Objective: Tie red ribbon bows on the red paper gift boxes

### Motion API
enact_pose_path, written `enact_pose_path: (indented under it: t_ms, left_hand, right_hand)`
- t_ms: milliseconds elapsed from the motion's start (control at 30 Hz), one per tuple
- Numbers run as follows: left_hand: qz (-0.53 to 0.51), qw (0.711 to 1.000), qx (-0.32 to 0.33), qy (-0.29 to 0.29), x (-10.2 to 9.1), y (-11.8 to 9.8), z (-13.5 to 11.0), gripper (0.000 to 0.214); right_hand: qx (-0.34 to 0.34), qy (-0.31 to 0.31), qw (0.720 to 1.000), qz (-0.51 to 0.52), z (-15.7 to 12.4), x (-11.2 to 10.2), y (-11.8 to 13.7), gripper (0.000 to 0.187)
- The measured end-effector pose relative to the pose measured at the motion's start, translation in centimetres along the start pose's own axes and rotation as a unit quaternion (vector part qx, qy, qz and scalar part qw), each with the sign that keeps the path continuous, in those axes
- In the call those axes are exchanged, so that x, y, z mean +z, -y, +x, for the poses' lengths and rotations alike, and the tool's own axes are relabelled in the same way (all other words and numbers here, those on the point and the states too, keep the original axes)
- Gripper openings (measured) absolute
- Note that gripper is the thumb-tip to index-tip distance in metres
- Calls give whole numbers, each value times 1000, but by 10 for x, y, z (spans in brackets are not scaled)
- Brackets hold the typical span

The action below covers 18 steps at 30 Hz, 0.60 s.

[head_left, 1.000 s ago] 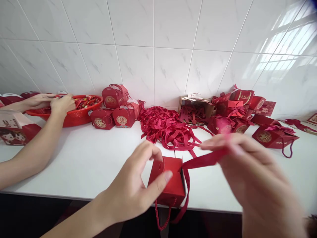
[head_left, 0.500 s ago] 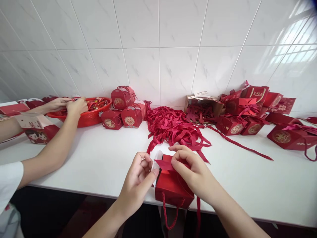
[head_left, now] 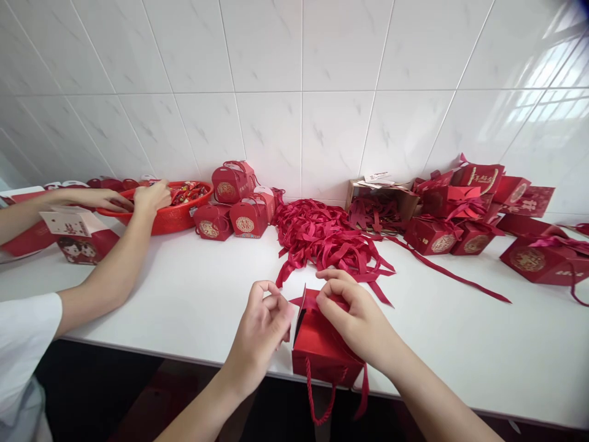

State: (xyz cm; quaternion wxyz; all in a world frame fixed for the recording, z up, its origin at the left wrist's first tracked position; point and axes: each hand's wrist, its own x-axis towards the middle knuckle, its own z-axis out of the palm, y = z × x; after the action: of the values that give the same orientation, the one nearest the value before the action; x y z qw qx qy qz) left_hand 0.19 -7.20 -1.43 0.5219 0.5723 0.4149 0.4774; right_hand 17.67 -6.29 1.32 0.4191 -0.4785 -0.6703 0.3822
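A small red gift box [head_left: 322,347] with a cord handle stands at the front edge of the white table [head_left: 193,294]. My left hand [head_left: 262,328] is closed in a pinch at the box's upper left flap. My right hand [head_left: 356,316] is curled over the top of the box, its fingers pinching a red ribbon [head_left: 309,302] that lies across the opening. One ribbon end hangs down over the table edge beside the cord.
A heap of loose red ribbons [head_left: 329,239] lies just behind the box. Finished red boxes [head_left: 232,205] stand at the back left, more boxes and bags [head_left: 464,209] at the back right. Another person's hands [head_left: 150,196] reach into a red basket [head_left: 165,212] at the left.
A second ago my right hand was raised, pulling the ribbon to the right. It has come down onto the box top, and both hands now pinch close together there.
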Motion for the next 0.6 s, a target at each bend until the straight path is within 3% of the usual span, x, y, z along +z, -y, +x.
enact_pose_path:
  t_ms: [100, 233, 333, 400, 467, 500, 533, 567, 600]
  left_hand:
    - [10, 999, -36, 31, 0, -4, 9, 35]
    - [70, 994, -19, 77, 2, -14, 17, 34]
    - [160, 984, -1, 77, -14, -17, 22, 31]
    - [296, 954, -10, 48, -36, -13, 27, 28]
    - [479, 877, -41, -4, -61, -7, 31, 22]
    - [553, 831, -51, -39, -71, -3, 33, 19]
    - [590, 803, -44, -67, -77, 0, 33, 15]
    - [593, 800, -30, -82, -79, 1, 34, 13]
    - [565, 821, -11, -84, -76, 2, 33, 15]
  right_hand:
    - [1, 9, 1000, -15, 1, 1, 1, 17]
    - [-24, 7, 999, -42, 0, 2, -1, 16]
    - [-51, -40, 996, -57, -7, -8, -8, 14]
    - [-50, -97, 992, -61, -16, -21, -16, 25]
    - [-21, -136, 989, -59, -28, -36, -24, 30]
    - [2, -138, 989, -55, -34, -42, -28, 30]
    - [27, -127, 990, -52, -39, -47, -31, 29]
    - [50, -106, 992, -49, -44, -50, -34, 28]
    - [66, -78, 994, -47, -48, -50, -35, 27]
